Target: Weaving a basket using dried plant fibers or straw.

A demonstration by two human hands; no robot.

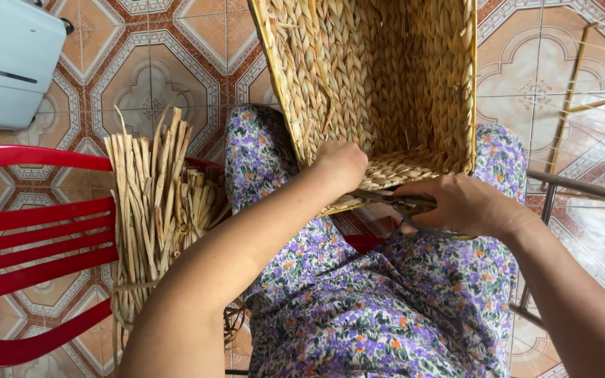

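Closest to the camera, the person's lap in a purple floral dress (386, 308) fills the lower frame, both forearms reaching forward over it. Just beyond, the right hand (467, 206) is curled shut around a pair of metal scissors (404, 205), whose blades point left along the near rim of the woven basket (379, 84). The left hand (341, 164) is closed into a loose fist pressed on that same rim, apparently pinching a strand there, though the fingertips are hidden. The basket rests tipped on the knees with its open mouth facing the person, so the rim lies directly under and between the two hands. It looks light and fairly stiff thanks to the wire frame along its edges, yet the braided fibre seems dry and likely to fray, so the framed rim is probably the safest place to grip. Further left, a bundle of dried reed strips (152, 203) stands against a red plastic chair (29, 245). Beyond, patterned floor tiles (148, 77) and a pale grey machine (8, 59).
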